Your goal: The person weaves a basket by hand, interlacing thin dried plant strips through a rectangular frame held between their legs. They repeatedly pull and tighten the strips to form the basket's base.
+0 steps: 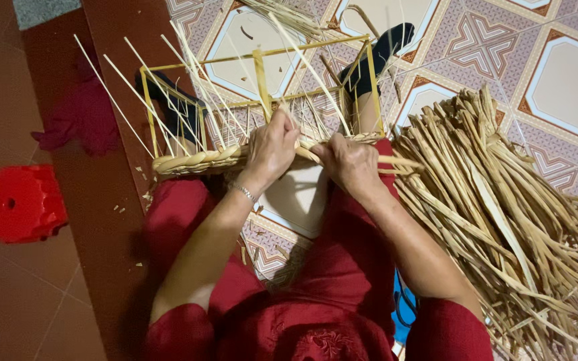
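**Both hands clamped on the braided rim**

Head view, the only one I have. My left hand (272, 148) is curled down over the braid (199, 159), fingers closed on it where the finished plait ends. My right hand (350, 162) sits just beside the left, also closed, gripping the loose strands (396, 162) that run out past its knuckles to the right. The two hands are near each other but not touching, with a short stretch of unplaited strand between them.

The braid runs leftward from my left hand along the near edge of the frame (260, 73), a yellow wire box lying on its side against my knees. Thin stakes (135, 93) fan up and away beyond both hands, some crossing one another. Past the frame, my two dark-socked feet (379, 57) brace it on the patterned floor (570, 87).

To the right of my right hand, close by, lies a large heap of reeds (503, 220), dry and flat. Well off to the left of my left hand stands a red stool (20, 204), with a red cloth (78, 120) beyond it.

What I judge could go wrong: if either grip slackens, the plait may loosen, since nothing else seems to pin the open end. The stakes look thin and springy; one could snap or flick toward my face if bent sharply. The frame rests only on feet and knees, so a hard pull could tip it.
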